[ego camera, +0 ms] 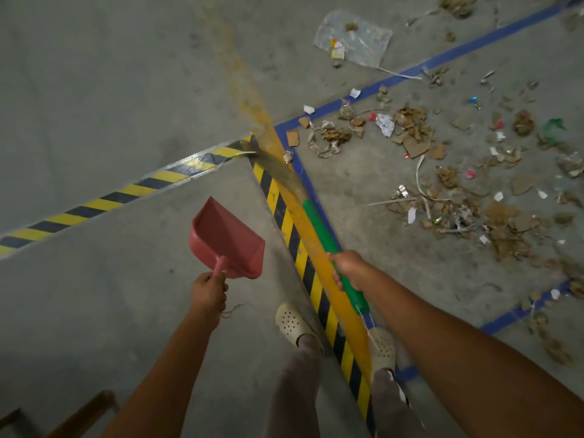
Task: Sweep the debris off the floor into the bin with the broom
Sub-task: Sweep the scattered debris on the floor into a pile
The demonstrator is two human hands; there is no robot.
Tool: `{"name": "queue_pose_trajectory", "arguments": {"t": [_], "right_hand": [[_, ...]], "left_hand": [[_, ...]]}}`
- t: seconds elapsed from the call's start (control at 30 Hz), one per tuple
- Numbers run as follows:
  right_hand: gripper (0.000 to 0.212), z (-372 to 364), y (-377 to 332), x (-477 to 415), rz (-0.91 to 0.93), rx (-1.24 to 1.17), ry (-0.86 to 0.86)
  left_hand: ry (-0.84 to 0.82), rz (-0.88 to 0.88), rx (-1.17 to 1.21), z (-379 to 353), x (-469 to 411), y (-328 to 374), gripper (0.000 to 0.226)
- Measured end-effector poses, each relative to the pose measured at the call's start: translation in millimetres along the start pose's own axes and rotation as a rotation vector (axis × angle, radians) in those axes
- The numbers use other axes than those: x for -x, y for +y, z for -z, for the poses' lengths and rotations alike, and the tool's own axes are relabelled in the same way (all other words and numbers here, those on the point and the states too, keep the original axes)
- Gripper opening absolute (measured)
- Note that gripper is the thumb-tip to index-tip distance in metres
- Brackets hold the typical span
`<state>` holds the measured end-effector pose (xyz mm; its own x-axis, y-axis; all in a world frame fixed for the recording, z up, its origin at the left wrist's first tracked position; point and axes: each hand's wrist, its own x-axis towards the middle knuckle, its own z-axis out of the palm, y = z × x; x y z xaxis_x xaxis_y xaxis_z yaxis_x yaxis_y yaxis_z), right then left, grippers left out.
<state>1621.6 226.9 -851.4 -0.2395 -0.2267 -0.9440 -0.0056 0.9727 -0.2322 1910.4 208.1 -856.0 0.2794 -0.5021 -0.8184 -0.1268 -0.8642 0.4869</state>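
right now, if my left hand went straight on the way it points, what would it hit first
Probably the broom bristles over the striped tape; the left hand carries the dustpan ahead. Depth unclear.

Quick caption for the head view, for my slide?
Person's left hand holds red dustpan, right hand grips green-handled broom, debris scattered by blue tape.
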Motion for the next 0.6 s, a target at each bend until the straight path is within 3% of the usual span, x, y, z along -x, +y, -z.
{"name": "queue_pose_trajectory", "arguments": {"t": [0.13,0.3,0.43,0.6], "right_hand": [[0.032,38.2,4.0,-19.2,-0.07,-0.124,0.158],[0.036,70.3,19.1,6.1,-0.023,-0.222,0.336],[0.038,65.3,19.7,37.8,0.077,-0.203,0.309],[0.034,38.9,-7.4,40.2,0.149,-0.145,0.151]], "left_hand": [[-0.006,0.029,-0.012,16.2,-9.6,9.9,0.021],[-0.034,0.026,-0.019,13.5,-12.0,29.8,0.019],[-0.057,-0.002,-0.022,0.1,-5.1,50.1,0.021],[-0.055,-0.022,-0.082,-26.5,-8.1,77.8,0.02]]}}
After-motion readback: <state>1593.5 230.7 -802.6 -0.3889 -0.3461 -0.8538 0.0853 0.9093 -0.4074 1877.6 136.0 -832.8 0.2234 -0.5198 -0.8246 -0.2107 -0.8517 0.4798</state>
